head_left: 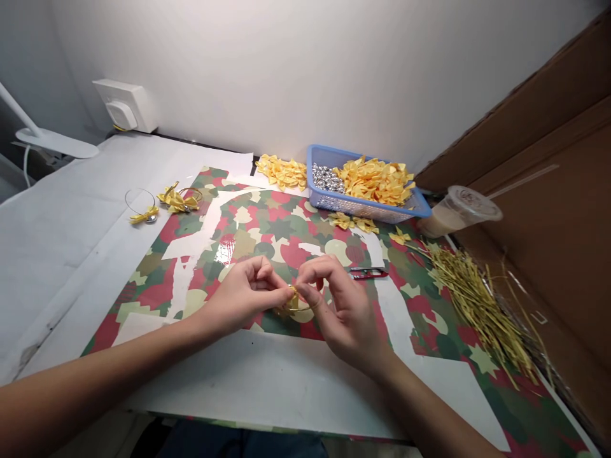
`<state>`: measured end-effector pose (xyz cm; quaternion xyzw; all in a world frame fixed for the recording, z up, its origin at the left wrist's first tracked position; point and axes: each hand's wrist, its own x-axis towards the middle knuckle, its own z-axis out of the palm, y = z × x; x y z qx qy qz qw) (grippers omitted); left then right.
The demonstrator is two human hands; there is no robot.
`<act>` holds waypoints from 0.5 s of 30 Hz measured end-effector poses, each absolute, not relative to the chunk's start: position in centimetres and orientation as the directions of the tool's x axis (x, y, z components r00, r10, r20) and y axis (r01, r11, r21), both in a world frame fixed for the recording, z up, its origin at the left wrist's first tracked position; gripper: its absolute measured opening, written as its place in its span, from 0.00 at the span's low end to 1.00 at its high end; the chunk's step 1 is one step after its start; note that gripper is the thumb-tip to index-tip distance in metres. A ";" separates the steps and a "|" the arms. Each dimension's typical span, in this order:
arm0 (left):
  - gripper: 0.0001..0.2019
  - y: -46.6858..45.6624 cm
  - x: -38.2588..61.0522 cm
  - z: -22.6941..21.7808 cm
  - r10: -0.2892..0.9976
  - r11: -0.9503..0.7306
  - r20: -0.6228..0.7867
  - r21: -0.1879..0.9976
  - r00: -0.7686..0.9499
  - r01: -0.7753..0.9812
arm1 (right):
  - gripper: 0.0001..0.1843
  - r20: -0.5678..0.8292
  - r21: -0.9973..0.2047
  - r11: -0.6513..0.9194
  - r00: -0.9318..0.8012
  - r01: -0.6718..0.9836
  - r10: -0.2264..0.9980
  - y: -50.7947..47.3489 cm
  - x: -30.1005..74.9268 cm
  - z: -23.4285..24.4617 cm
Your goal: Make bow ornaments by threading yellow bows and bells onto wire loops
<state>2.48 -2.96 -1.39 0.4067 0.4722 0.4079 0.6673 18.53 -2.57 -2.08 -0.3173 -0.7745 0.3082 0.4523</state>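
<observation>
Two questions, please. What is held here, and how will it handle?

The left hand [241, 299] and the right hand [341, 312] are both nearly closed. Thumb and first finger of each hand pinch one small yellow ribbon bow [292, 296], and it seems fixed on a thin wire ring [298, 309]. The fingers hide most of the bow, so I cannot see its exact shape.

Is it difficult to hold, do you think?

I think it is very light and soft, and it can crush easily. The wire looks thin and a little springy, so it may slip. The best place to take hold seems the narrow middle of the bow, with fingertips only.

And where is it now?

It is between the two hands, above a camouflage-pattern paper mat [291, 251]. Small scissors with red handles [367, 273] lie near the right hand. Farther away, a blue plastic basket [363, 207] holds more yellow bows [375, 181] and silver beads [327, 179].
</observation>
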 end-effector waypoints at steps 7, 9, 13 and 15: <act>0.22 -3.0 2.7 -1.3 0.914 0.371 -0.336 0.919 0.227 -0.132 | 0.03 0.274 -0.962 0.266 -0.240 -0.067 0.931 -2.8 18.3 -1.5; 0.22 -3.0 2.7 -1.4 0.915 0.363 -0.327 0.923 0.236 -0.127 | 0.04 0.243 -0.970 0.231 -0.223 -0.080 0.944 -2.7 18.4 -1.3; 0.21 -3.1 2.6 -1.5 0.914 0.355 -0.319 0.928 0.250 -0.116 | 0.07 0.196 -0.980 0.181 -0.211 -0.088 0.958 -2.7 18.4 -0.8; 0.21 -3.1 2.5 -1.5 0.910 0.367 -0.332 0.924 0.247 -0.109 | 0.07 0.192 -0.980 0.174 -0.209 -0.100 0.959 -2.8 18.5 -0.8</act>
